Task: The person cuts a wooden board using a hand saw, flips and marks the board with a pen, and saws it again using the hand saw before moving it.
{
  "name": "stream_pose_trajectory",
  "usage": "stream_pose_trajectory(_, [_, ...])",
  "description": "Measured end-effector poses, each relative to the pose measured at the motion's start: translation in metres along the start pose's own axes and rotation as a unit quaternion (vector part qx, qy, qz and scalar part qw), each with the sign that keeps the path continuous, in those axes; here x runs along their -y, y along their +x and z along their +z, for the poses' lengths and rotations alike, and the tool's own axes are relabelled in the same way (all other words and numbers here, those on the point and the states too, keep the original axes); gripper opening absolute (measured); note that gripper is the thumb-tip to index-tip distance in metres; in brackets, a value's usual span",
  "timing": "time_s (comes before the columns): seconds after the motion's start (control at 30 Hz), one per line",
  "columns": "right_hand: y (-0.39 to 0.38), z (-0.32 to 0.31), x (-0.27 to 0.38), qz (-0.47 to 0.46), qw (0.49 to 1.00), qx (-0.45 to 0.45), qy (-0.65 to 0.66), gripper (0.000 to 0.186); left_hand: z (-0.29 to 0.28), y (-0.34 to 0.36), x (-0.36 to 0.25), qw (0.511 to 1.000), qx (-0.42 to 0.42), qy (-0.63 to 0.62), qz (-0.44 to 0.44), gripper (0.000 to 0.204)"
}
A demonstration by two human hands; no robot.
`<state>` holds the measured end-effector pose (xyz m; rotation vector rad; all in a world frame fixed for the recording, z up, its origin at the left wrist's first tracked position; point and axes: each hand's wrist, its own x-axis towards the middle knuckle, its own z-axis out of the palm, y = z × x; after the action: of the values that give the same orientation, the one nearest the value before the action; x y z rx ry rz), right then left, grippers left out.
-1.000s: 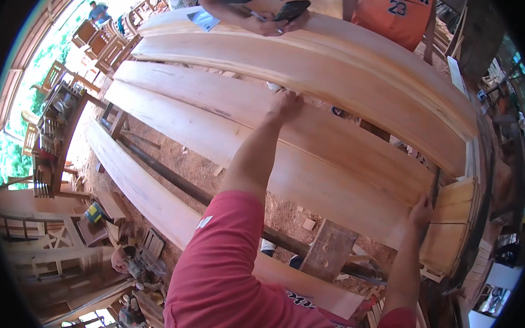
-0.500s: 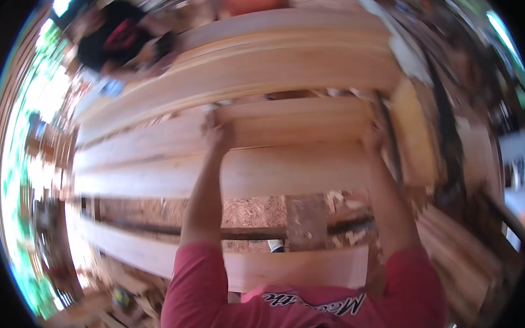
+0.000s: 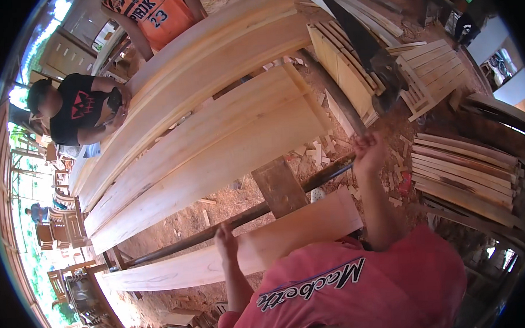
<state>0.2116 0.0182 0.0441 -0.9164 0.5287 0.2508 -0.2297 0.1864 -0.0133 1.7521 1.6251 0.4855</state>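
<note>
My left hand [image 3: 225, 240] hovers with fingers apart at the far edge of a pale narrow plank [image 3: 300, 228] that lies closest to me. My right hand [image 3: 367, 149] is raised in the air, loosely curled and holding nothing, just past the end of a dark rail [image 3: 218, 229] that runs under the boards. Beyond the rail lie several long wide pale planks [image 3: 232, 148] side by side, resting on a brown wooden block [image 3: 278, 188]. Neither hand touches those planks. My red shirt fills the lower edge.
A person in a black shirt [image 3: 78, 110] leans on the far planks at the left, and another person in an orange shirt [image 3: 150, 13] stands behind them. Stacked boards [image 3: 468, 178] lie at the right, short boards [image 3: 343, 66] and a slatted panel [image 3: 434, 74] beyond. Wooden chairs [image 3: 60, 225] stand far left. Offcuts litter the ground.
Both hands were pressed on the wide planks with arms stretched out. They have since come off and drawn back toward me, and my view has turned.
</note>
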Motion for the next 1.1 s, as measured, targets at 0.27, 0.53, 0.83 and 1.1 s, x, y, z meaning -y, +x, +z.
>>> stream_pose_trajectory(0.27, [0.046, 0.059, 0.098, 0.0, 0.982, 0.168, -0.089, 0.03, 0.02, -0.004, 0.002, 0.955, -0.025, 0.287, 0.07, 0.061])
stream_pose_trajectory(0.53, [-0.004, -0.045, 0.116, -0.272, 0.925, 0.242, -0.112, 0.034, 0.018, -0.006, 0.016, 0.955, -0.045, 0.254, 0.145, 0.061])
stream_pose_trajectory(0.83, [-0.168, -0.27, 0.137, -0.001, 0.92, 0.383, -0.089, 0.06, 0.029, -0.012, -0.003, 0.946, 0.066, 0.304, 0.097, 0.059])
stream_pose_trajectory(1.1, [-0.223, -0.308, 0.142, -0.074, 0.892, 0.277, -0.35, 0.054, 0.063, -0.025, -0.079, 0.949, 0.006, 0.178, 0.261, 0.045])
